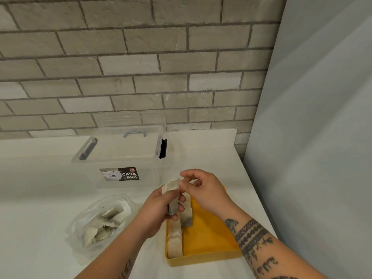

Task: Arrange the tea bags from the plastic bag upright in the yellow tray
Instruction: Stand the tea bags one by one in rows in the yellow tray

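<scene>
1. Tea bags (174,241) and everything else rest on a white table (36,178) set against a brick wall (120,57).
2. A clear box (120,158) with black latches stands at the table's far edge, about midway along it.
3. A plastic bag (80,234) lies toward the near edge, left of the tray, with loose tea bags jumbled inside.
4. A yellow tray (207,236) sits by the right edge, toward the near-right corner. The tea bags stand upright in a row along its left wall, and one more (187,217) leans at the row's far end.
5. The right hand (203,188) hovers over the tray's far end. Its thumb and forefinger pinch the top of a tea bag (172,193), and its other fingers are loosely curled.
6. The left hand (159,210) is just beside it at the tray's far-left corner, with its fingers curled round the same tea bag.
7. That tea bag is held tilted above the tray, between both hands.
</scene>
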`<move>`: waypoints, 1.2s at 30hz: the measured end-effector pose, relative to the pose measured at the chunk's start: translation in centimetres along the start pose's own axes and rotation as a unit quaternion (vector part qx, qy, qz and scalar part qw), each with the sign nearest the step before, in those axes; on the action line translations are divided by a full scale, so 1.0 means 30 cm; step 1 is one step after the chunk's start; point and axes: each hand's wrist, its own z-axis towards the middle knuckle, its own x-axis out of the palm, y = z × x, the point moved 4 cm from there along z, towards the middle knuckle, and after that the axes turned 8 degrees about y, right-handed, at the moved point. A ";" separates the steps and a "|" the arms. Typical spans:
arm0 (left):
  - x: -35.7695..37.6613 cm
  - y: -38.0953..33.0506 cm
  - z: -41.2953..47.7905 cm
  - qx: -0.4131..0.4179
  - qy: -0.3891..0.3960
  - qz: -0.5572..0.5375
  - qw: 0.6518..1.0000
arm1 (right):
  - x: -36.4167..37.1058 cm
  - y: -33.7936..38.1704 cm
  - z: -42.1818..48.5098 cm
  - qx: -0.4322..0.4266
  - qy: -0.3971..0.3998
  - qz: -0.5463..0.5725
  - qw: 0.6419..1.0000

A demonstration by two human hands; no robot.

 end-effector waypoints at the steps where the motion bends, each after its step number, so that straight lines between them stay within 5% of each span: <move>1: 0.010 -0.005 -0.001 0.001 0.011 0.009 1.000 | 0.002 0.019 0.000 -0.007 0.013 -0.005 1.000; 12: 0.009 0.008 -0.001 0.010 -0.007 0.004 1.000 | -0.068 0.022 0.015 -0.019 -0.063 0.017 0.998; 19: -0.020 -0.008 0.012 0.052 -0.089 -0.043 0.994 | -0.096 -0.003 0.008 0.002 -0.054 0.013 0.998; 36: 0.014 0.003 0.031 0.069 -0.093 -0.030 0.993 | -0.041 -0.099 -0.041 0.055 -0.007 0.036 0.998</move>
